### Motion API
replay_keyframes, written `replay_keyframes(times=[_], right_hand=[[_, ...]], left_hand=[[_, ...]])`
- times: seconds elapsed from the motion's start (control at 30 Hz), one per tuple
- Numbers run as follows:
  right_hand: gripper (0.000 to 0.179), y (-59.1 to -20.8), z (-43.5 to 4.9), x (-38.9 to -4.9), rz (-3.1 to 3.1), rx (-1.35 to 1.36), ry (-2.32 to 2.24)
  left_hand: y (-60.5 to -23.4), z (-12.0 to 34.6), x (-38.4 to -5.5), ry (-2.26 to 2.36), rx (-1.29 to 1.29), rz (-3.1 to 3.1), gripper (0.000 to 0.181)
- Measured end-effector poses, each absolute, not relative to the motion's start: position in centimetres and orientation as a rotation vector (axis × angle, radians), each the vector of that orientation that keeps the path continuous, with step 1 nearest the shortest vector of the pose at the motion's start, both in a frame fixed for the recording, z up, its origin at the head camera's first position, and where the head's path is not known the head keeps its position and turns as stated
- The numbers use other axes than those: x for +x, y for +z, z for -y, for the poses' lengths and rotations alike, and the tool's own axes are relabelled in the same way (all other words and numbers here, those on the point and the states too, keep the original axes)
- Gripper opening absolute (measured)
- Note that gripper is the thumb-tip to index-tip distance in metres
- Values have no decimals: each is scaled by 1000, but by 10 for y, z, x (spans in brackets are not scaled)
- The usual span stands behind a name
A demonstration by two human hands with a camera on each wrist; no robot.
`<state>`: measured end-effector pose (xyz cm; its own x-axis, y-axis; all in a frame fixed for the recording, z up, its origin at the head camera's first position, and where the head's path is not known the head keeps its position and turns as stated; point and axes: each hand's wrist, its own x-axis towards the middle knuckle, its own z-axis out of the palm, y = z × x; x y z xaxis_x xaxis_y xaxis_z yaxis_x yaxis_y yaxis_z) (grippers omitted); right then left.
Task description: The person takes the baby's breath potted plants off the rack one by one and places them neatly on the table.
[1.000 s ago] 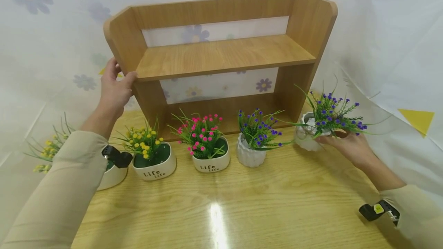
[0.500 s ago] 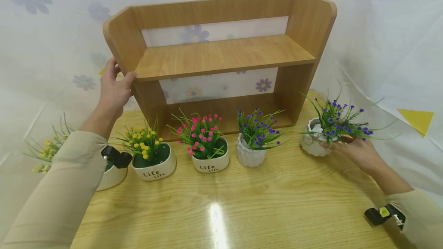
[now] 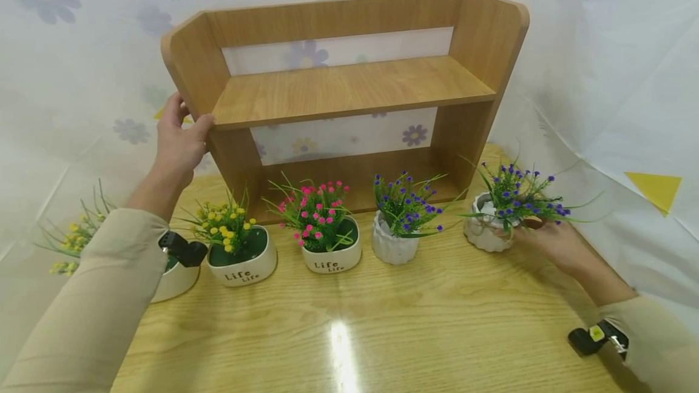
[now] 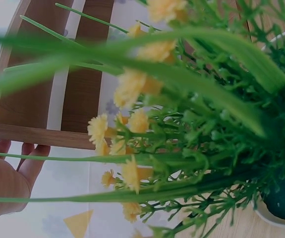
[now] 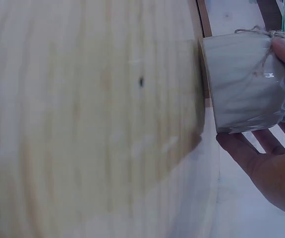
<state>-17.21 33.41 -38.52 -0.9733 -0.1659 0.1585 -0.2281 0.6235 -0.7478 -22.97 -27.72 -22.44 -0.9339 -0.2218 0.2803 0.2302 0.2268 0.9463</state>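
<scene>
My left hand [image 3: 180, 141] grips the left side panel of a two-tier wooden shelf [image 3: 355, 93], thumb at the front edge by the upper board. On the right, my right hand [image 3: 554, 246] holds a white ribbed flowerpot [image 3: 482, 236] from its right side. Twine is tied round this pot [image 5: 246, 82], and in the right wrist view the thumb lies by the twine with the fingers around the other side. Purple flowers [image 3: 519, 196] with long green leaves spread from the pot over the hand. The pot is close over the table, to the right of the shelf's foot.
Left of the held pot stand a second white pot [image 3: 394, 247] with purple flowers, an oval pot [image 3: 332, 261] with pink flowers and another [image 3: 246, 272] with yellow ones. A further yellow-flowered pot [image 3: 177, 284] is partly behind my left sleeve. A flower-patterned sheet [image 3: 98, 77] hangs behind the table [image 3: 426, 326].
My right hand shifted the purple-flowered pot right, then back left and slightly nearer to me. My left hand has stayed on the shelf, and the other pots have not moved.
</scene>
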Motion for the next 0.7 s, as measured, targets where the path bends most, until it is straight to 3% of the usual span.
replay_keyframes(times=[0.7], right_hand=[[71,-375,-322,-187,2877,373,1221]], left_hand=[[-224,273,-231,-1756,-6,2157,57]])
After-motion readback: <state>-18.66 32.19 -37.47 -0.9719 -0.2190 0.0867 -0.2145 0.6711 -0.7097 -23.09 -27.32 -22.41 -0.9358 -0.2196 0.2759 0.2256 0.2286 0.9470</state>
